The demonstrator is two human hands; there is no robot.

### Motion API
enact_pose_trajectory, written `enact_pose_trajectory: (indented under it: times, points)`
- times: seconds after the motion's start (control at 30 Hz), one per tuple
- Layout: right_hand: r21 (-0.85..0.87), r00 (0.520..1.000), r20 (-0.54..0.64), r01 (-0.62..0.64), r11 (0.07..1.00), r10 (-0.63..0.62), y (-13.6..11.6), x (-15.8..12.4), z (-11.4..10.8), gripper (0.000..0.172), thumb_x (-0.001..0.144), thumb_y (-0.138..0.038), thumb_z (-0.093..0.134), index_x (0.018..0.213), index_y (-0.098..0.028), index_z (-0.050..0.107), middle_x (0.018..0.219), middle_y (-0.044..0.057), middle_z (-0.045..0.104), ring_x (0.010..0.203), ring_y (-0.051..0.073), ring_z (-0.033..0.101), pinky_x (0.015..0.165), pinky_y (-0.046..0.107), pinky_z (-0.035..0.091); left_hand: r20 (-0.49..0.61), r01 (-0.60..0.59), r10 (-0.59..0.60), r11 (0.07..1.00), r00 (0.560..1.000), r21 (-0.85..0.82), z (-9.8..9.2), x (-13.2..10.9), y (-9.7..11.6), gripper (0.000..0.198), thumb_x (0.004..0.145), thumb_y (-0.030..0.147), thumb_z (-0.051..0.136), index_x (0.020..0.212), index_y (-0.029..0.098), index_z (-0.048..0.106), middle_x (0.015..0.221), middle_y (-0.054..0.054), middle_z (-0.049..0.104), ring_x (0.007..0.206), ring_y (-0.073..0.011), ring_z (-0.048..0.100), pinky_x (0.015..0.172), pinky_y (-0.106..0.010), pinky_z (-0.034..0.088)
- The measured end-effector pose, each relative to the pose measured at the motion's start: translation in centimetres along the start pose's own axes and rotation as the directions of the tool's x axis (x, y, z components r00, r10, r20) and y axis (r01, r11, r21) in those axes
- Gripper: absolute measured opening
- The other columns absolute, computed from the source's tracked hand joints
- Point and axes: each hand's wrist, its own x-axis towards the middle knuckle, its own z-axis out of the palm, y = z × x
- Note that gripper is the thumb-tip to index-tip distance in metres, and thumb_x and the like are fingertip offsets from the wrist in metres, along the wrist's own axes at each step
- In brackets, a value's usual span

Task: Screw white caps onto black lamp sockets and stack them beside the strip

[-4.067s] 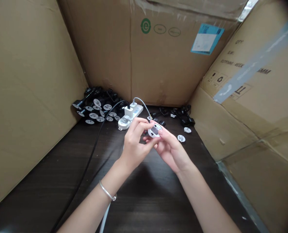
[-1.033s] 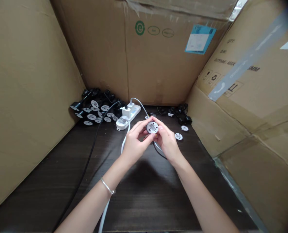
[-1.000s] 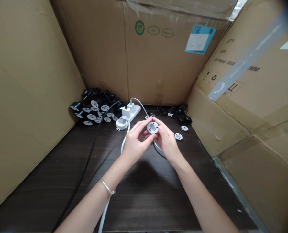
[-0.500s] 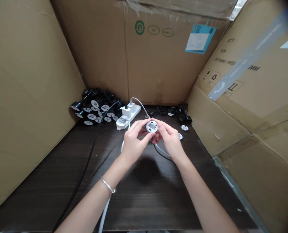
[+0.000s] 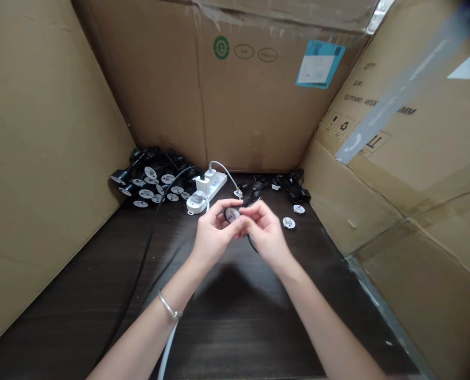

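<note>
Low over the table, my left hand (image 5: 216, 232) is closed around a black round-ended device (image 5: 232, 214), its greyish disc face tilted towards me and blurred. Thumb and fingers of my right hand (image 5: 264, 229) are pinched together against its right side; what they grip is hidden. Dark parts of the device stick out behind the fingers, and a cable (image 5: 252, 243) hangs below them. To the right lie two loose white round caps, a nearer cap (image 5: 289, 223) and a farther cap (image 5: 299, 209). A small white piece (image 5: 238, 193) with a yellow spot lies just beyond my hands.
A white power strip (image 5: 215, 186) with plugged-in adapters stands behind my left hand. At the back left is a pile of black devices (image 5: 151, 179) with white round ends; more black devices (image 5: 292, 186) lie back right. Cardboard walls (image 5: 254, 116) enclose the dark table (image 5: 235, 327).
The white disc that both hands held facing up is no longer seen there; a dark-rimmed greyish face shows instead. My hands have shifted slightly left and the right fingers have closed into a pinch.
</note>
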Motion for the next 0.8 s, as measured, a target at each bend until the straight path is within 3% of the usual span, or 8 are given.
enact_pose_trajectory:
  times: [0.13, 0.3, 0.43, 0.53, 0.6, 0.67, 0.7, 0.8]
  points:
    - [-0.137, 0.987, -0.09, 0.123, 0.983, -0.136, -0.2, -0.9, 1.4, 0.009, 0.083, -0.026, 0.053, 0.086, -0.019, 0.049, 0.066, -0.003, 0.053, 0.057, 0.007, 0.055, 0.056, 0.02, 0.046, 0.01, -0.033, 0.032, 0.998, 0.999, 0.046, -0.1, 0.0, 0.8, 0.034, 0.072, 0.029, 0.066, 0.103, 0.015, 0.062, 0.09, -0.006, 0.062, 0.049, -0.0041, 0.047, 0.042, -0.016, 0.041]
    - [0.069, 0.997, -0.067, -0.018, 0.997, 0.022, -0.7, -0.6, 1.2, 0.021, 0.077, -0.03, 0.061, 0.075, -0.018, 0.044, 0.063, -0.005, 0.052, 0.051, 0.006, 0.053, 0.051, 0.019, 0.046, 0.053, -0.035, 0.035, 0.999, 0.998, -0.005, -0.1, 0.2, 1.0, 0.037, 0.075, 0.033, 0.063, 0.108, 0.016, 0.059, 0.101, -0.009, 0.061, 0.049, -0.0039, 0.048, 0.041, -0.017, 0.042]
    - [0.184, 0.993, 0.018, -0.12, 0.976, 0.118, -0.7, -0.1, 0.5, 0.019, 0.079, -0.034, 0.054, 0.084, -0.019, 0.044, 0.06, -0.004, 0.053, 0.05, 0.01, 0.055, 0.049, 0.024, 0.048, 0.06, -0.035, 0.035, 0.999, 0.998, -0.005, -0.4, 0.5, 0.6, 0.045, 0.074, 0.032, 0.064, 0.115, 0.017, 0.054, 0.105, -0.01, 0.061, 0.053, -0.006, 0.053, 0.044, -0.019, 0.044]
    - [0.002, 0.995, -0.065, -0.081, 0.997, 0.081, -1.0, -0.1, -0.3, 0.017, 0.082, -0.034, 0.05, 0.086, -0.018, 0.048, 0.053, -0.005, 0.049, 0.046, 0.01, 0.054, 0.044, 0.021, 0.042, 0.029, -0.101, 0.098, 0.988, 0.995, 0.115, -0.7, 0.6, 0.5, 0.053, 0.073, 0.028, 0.066, 0.122, 0.018, 0.048, 0.106, -0.01, 0.061, 0.076, -0.0127, 0.059, 0.063, -0.022, 0.048]
    - [-0.203, 0.973, -0.222, 0.022, 0.979, -0.068, -1.3, -0.1, -0.8, 0.015, 0.084, -0.032, 0.049, 0.086, -0.017, 0.053, 0.055, -0.004, 0.05, 0.049, 0.009, 0.054, 0.047, 0.02, 0.041, 0.028, -0.12, 0.117, 0.975, 0.993, 0.188, -0.8, 0.5, 0.4, 0.054, 0.074, 0.027, 0.064, 0.124, 0.019, 0.045, 0.106, -0.01, 0.061, 0.086, -0.0154, 0.059, 0.071, -0.024, 0.048]
    - [-0.365, 0.936, -0.28, 0.101, 0.925, -0.213, -1.6, 0.0, -1.3, 0.014, 0.084, -0.029, 0.05, 0.088, -0.017, 0.057, 0.069, 0.0, 0.057, 0.065, 0.01, 0.058, 0.06, 0.021, 0.045, 0.056, -0.1, 0.091, 0.975, 0.994, 0.198, -0.9, 0.5, 0.4, 0.054, 0.075, 0.027, 0.063, 0.124, 0.019, 0.042, 0.106, -0.01, 0.061, 0.085, -0.0156, 0.059, 0.07, -0.025, 0.048]
    - [-0.409, 0.941, -0.243, 0.122, 0.904, -0.237, -1.7, 0.0, -1.4, 0.014, 0.083, -0.028, 0.051, 0.09, -0.018, 0.058, 0.08, 0.002, 0.059, 0.075, 0.011, 0.058, 0.068, 0.022, 0.046, 0.071, -0.084, 0.073, 0.982, 0.995, 0.171, -0.9, 0.5, 0.4, 0.054, 0.076, 0.027, 0.063, 0.124, 0.019, 0.04, 0.105, -0.01, 0.061, 0.084, -0.0154, 0.06, 0.069, -0.025, 0.048]
    - [-0.46, 0.986, 0.013, 0.155, 0.874, -0.169, -1.8, 0.0, -1.5, 0.023, 0.081, -0.028, 0.056, 0.103, -0.02, 0.058, 0.105, 0.005, 0.057, 0.095, 0.014, 0.055, 0.082, 0.027, 0.046, 0.058, -0.067, 0.065, 0.997, 0.996, 0.038, -0.8, 0.6, 0.5, 0.045, 0.075, 0.027, 0.064, 0.112, 0.017, 0.04, 0.104, -0.01, 0.062, 0.086, -0.0154, 0.061, 0.071, -0.026, 0.048]
